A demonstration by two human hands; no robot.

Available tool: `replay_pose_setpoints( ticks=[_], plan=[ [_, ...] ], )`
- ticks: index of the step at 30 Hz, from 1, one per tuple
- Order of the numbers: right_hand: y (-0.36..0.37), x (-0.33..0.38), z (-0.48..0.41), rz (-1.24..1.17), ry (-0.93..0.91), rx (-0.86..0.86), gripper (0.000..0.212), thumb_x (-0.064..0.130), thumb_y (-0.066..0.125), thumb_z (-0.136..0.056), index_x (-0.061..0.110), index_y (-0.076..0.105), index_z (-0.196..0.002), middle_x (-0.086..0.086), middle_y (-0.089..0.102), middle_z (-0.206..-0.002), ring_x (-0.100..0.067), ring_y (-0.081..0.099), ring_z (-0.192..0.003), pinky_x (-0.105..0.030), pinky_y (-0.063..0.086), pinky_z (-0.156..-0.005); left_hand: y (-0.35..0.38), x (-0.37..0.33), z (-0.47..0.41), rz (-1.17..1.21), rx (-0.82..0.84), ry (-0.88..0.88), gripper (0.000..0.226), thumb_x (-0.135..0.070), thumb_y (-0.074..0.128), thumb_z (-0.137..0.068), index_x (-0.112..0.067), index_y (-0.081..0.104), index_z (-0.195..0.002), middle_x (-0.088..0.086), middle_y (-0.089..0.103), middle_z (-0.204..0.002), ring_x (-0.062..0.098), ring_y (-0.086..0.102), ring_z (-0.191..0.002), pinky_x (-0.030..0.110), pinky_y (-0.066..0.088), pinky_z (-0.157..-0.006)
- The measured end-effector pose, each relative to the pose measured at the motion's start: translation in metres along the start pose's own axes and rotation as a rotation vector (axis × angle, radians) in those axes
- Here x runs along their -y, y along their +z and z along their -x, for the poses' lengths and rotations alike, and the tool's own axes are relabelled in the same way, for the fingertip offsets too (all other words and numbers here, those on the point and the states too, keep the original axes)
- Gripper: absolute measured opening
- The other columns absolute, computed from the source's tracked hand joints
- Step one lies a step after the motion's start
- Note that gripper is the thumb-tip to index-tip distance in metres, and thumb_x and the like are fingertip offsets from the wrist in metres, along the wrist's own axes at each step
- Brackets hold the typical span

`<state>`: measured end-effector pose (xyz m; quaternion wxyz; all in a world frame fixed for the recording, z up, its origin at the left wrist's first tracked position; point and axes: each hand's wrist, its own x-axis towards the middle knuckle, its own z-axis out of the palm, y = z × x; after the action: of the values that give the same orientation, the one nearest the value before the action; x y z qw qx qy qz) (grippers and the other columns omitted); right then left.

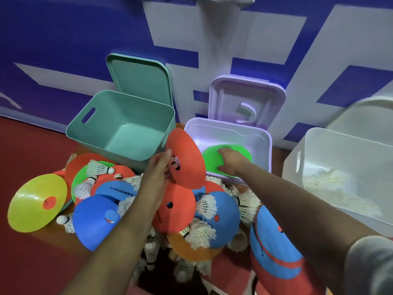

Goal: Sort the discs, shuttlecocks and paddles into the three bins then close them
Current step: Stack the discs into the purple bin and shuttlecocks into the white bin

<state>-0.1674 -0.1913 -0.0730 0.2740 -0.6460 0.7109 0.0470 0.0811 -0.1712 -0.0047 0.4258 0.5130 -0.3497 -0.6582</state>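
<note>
My left hand [158,167] grips a red disc [187,156] tilted on edge between the teal bin [119,124] and the lilac bin [261,137]. Inside the lilac bin, my right hand [230,160] lies on a green disc [244,155], fingers spread over it. The teal bin is empty. Some shuttlecocks lie blurred in the clear bin [340,145] at the right. A heap of discs and shuttlecocks [204,206] covers the floor in front, with a yellow disc [38,203] at the left and blue-and-red paddles [274,250] at the lower right.
All three bins stand against a blue and white wall, each with its lid propped behind it: teal lid [138,75], lilac lid [246,99], clear lid [365,116]. Red floor [32,262] lies open to the left of the heap.
</note>
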Motion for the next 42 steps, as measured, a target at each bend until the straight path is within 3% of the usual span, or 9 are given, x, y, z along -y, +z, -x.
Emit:
replay_pose_setpoints(
  ticks=[6,11,15,20,23,27,31,37,42],
  plan=[
    [-0.002,-0.004,-0.007,-0.146,0.077,-0.16,0.055,-0.001,0.054,-0.084,0.007,0.041,-0.137,-0.02,0.057,-0.127,-0.033,0.056,-0.115,-0.034,0.044,-0.089,-0.007,0.004,-0.017,0.03,0.018,-0.025,0.053,-0.051,0.07,-0.075,-0.014,0.061,-0.113,0.013,0.07,-0.114,0.036,0.062,-0.112,0.056,0.044,-0.1],
    [-0.054,0.012,0.041,-0.746,0.158,-0.47,0.038,0.045,0.064,-0.089,0.021,0.056,-0.116,0.001,0.058,-0.092,-0.017,0.054,-0.079,-0.028,0.04,-0.073,-0.003,-0.005,-0.028,-0.002,-0.043,0.01,0.024,-0.039,0.064,-0.09,-0.017,0.056,-0.096,0.001,0.064,-0.08,0.02,0.061,-0.08,0.034,0.051,-0.071],
    [-0.089,0.019,0.081,-1.397,0.114,-0.316,0.065,0.063,0.076,-0.064,0.023,0.056,-0.111,0.004,0.059,-0.079,-0.013,0.051,-0.066,-0.033,0.047,-0.068,0.011,-0.015,-0.038,-0.032,0.001,-0.01,0.036,-0.048,0.068,-0.082,-0.017,0.053,-0.092,-0.006,0.058,-0.072,0.016,0.059,-0.076,0.033,0.052,-0.072],
    [-0.095,0.02,0.09,-2.009,0.003,-0.037,0.052,0.044,0.061,-0.081,0.016,0.057,-0.124,-0.011,0.057,-0.103,-0.022,0.059,-0.078,-0.039,0.044,-0.08,0.04,-0.018,-0.051,-0.012,0.095,-0.098,0.03,-0.045,0.061,-0.089,-0.019,0.061,-0.104,0.012,0.066,-0.099,0.023,0.062,-0.088,0.034,0.05,-0.074],
    [-0.082,0.021,0.087,-1.798,0.259,-0.149,0.042,0.042,0.05,-0.091,0.012,0.06,-0.12,-0.012,0.062,-0.102,-0.026,0.063,-0.078,-0.036,0.054,-0.069,0.054,-0.017,-0.058,0.109,0.153,-0.207,0.049,-0.049,0.057,-0.089,-0.02,0.057,-0.129,0.009,0.066,-0.122,0.025,0.063,-0.11,0.043,0.053,-0.088],
    [-0.063,0.017,0.086,-1.153,0.465,-0.404,0.03,0.019,0.051,-0.095,-0.001,0.063,-0.113,-0.019,0.066,-0.103,-0.031,0.062,-0.085,-0.043,0.054,-0.075,0.061,-0.011,-0.062,0.173,0.209,-0.288,0.038,-0.045,0.044,-0.097,-0.017,0.062,-0.118,0.01,0.072,-0.104,0.028,0.065,-0.1,0.049,0.051,-0.091],
    [-0.029,-0.016,0.064,-0.96,0.488,-0.398,0.063,0.03,0.061,-0.055,0.004,0.057,-0.112,-0.015,0.069,-0.102,-0.033,0.067,-0.097,-0.046,0.057,-0.079,0.066,0.001,-0.071,0.153,0.292,-0.361,0.034,-0.034,0.039,-0.102,-0.015,0.061,-0.118,0.012,0.072,-0.109,0.029,0.065,-0.103,0.053,0.049,-0.092],
    [-0.031,-0.006,0.06,-0.772,0.544,-0.414,0.045,0.009,0.065,-0.084,0.002,0.039,-0.121,-0.016,0.059,-0.105,-0.034,0.058,-0.095,-0.039,0.043,-0.077,0.067,0.025,-0.111,-0.558,0.19,-0.129,0.018,0.004,0.049,-0.094,-0.013,0.056,-0.096,0.016,0.058,-0.083,0.014,0.059,-0.056,0.023,0.052,-0.052],
    [-0.02,-0.017,0.044,-0.577,0.54,-0.336,0.035,0.008,0.059,-0.087,-0.001,0.047,-0.119,-0.024,0.062,-0.116,-0.04,0.059,-0.108,-0.039,0.043,-0.08,0.071,0.043,-0.14,-0.993,0.349,-0.059,0.007,-0.006,0.061,-0.086,-0.011,0.064,-0.082,0.023,0.068,-0.089,0.027,0.063,-0.078,0.041,0.057,-0.083]
  ],
)
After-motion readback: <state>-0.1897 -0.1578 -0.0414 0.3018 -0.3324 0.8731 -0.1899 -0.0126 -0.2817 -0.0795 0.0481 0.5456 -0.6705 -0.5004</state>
